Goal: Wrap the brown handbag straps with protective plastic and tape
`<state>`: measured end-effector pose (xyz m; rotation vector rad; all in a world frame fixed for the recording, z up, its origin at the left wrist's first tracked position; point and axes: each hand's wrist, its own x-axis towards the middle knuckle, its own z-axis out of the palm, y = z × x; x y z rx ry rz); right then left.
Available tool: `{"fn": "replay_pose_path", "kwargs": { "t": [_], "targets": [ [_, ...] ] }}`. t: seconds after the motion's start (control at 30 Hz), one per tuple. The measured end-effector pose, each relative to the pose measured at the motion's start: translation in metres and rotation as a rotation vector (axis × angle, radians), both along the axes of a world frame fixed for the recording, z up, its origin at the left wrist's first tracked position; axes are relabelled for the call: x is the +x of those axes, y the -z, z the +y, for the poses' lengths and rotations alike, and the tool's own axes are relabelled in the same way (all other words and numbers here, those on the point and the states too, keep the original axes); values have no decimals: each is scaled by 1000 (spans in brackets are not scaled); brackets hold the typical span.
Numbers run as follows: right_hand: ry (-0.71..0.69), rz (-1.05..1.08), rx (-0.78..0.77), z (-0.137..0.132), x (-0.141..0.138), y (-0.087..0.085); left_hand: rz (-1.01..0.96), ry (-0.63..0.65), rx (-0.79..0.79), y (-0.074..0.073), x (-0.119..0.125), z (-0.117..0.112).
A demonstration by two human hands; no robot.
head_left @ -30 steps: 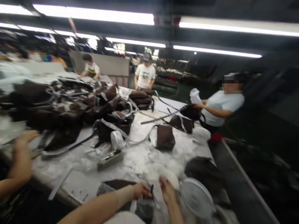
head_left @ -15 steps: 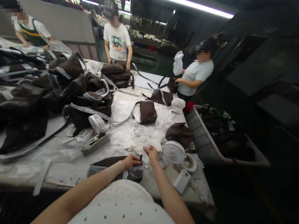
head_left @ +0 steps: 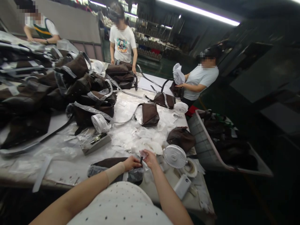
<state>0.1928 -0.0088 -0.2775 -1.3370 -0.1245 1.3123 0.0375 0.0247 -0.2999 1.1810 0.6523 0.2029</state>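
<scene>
A dark brown bag (head_left: 105,162), partly wrapped in clear plastic, lies at the table's near edge under my left forearm. My left hand (head_left: 132,162) pinches a short dark tab (head_left: 141,160) at the bag's right end and holds it upright. Just right of the tab is my right hand (head_left: 150,158), its fingers closed on a small piece of thin, whitish plastic film (head_left: 142,153). The film is close to the tab's top; whether they touch, I cannot tell. Loose white sheets (head_left: 131,139) are heaped beyond both hands.
A white fan (head_left: 174,156), a tape roll (head_left: 192,168) and a white box-shaped device (head_left: 182,186) stand at right. At left are another fan (head_left: 100,123), a small tray (head_left: 97,146) and piled brown bags (head_left: 77,86). Three co-workers are across the table. A bin (head_left: 211,140) stands right.
My right hand has moved slightly left and turned, bringing the plastic film to the tab. My left hand keeps its hold. The view has shifted slightly; the right-hand co-worker's white bundle is lower.
</scene>
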Motion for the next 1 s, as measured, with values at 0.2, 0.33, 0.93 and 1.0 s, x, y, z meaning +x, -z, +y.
{"fn": "replay_pose_path", "kwargs": {
  "t": [0.2,0.33,0.93,1.0],
  "targets": [
    [97,-58,46,-2,1,-2,28,3,-7,-6,-2,0],
    [125,-91,61,0,1,-4,47,8,2,-9,-3,0],
    [126,-281,47,-3,-5,-17,97,-52,3,0,-1,1],
    [102,-279,48,-3,-6,-17,101,-55,1,0,-1,1]
  ]
}}
